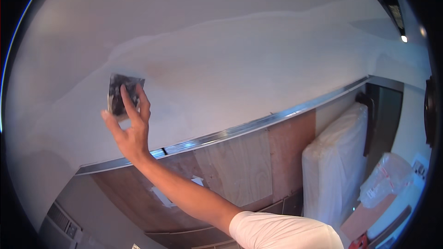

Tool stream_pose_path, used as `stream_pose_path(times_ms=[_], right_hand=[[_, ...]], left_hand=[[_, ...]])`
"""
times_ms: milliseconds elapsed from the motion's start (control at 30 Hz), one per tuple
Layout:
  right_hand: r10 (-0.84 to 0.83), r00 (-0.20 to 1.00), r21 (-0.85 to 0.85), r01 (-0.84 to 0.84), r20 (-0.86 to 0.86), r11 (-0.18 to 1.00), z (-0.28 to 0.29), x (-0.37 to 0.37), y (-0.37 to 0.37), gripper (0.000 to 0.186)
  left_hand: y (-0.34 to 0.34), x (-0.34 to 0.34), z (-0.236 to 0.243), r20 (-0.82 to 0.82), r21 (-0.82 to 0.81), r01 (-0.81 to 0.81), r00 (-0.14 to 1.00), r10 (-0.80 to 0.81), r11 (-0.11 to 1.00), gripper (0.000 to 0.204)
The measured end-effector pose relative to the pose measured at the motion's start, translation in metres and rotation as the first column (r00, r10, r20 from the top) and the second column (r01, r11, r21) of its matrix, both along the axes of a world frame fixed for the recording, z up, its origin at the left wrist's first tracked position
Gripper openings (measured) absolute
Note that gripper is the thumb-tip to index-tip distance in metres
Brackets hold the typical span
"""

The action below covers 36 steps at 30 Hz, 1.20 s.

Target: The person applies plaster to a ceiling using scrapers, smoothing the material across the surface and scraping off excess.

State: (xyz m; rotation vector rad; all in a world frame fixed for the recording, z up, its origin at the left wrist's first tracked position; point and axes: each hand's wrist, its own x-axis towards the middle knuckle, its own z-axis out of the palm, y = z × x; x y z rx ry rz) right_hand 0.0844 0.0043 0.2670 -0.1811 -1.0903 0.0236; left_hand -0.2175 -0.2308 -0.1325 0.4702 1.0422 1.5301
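My right hand (131, 131) reaches up at the left with the arm stretched out. Its thumb and fingers are spread around a dark, roughly square piece of sandpaper (117, 97), dusted with white and pale along one edge. The hand holds this piece against the white plastered ceiling (221, 64). What lies under the piece is hidden. A wavy border of lighter filler crosses the ceiling above the hand, and faint brownish patches show beside it. My left hand is out of view.
A shiny metal channel (230, 133) edges the ceiling, above plywood panels (235, 168). A plastic-wrapped mattress-like slab (332, 161) stands upright at the right, near a clear plastic bag (385, 180). A dark track with a lit lamp (404, 38) hangs at upper right. A vent grille (60, 219) is lower left.
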Motion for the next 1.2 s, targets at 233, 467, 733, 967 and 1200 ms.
stream_pose_path(times_ms=[233, 467, 733, 967, 1200], right_hand=[[-0.061, 0.99, 0.051, 0.068, -0.125, 0.996, -0.041, 0.211, 0.008, 0.067], [-0.029, 0.92, -0.171, -0.042, -0.39, 0.984, -0.015, 0.419, -0.024, 0.082], [-0.021, 0.907, -0.185, -0.064, -0.421, 0.981, 0.004, 0.488, -0.016, 0.09], [-0.023, 0.929, -0.064, -0.001, -0.369, 0.998, 0.022, 0.491, 0.011, 0.09], [0.065, 0.904, 0.0, -0.071, -0.423, 0.997, 0.035, 0.445, 0.024, 0.083]], left_hand=[[0.053, 0.057, 0.045, -0.244, 0.119, 0.137, 0.964, -0.105, 0.983, 0.056], [0.077, 0.115, 0.065, -0.679, 0.245, 0.331, 0.73, -0.082, 0.911, 0.059], [0.074, 0.159, 0.072, -0.668, 0.246, 0.297, 0.742, -0.061, 0.923, 0.06], [0.072, 0.133, 0.049, -0.389, 0.224, 0.249, 0.909, -0.148, 0.942, 0.048], [0.062, 0.092, 0.037, -0.118, 0.167, 0.248, 0.966, -0.231, 0.954, 0.043]])
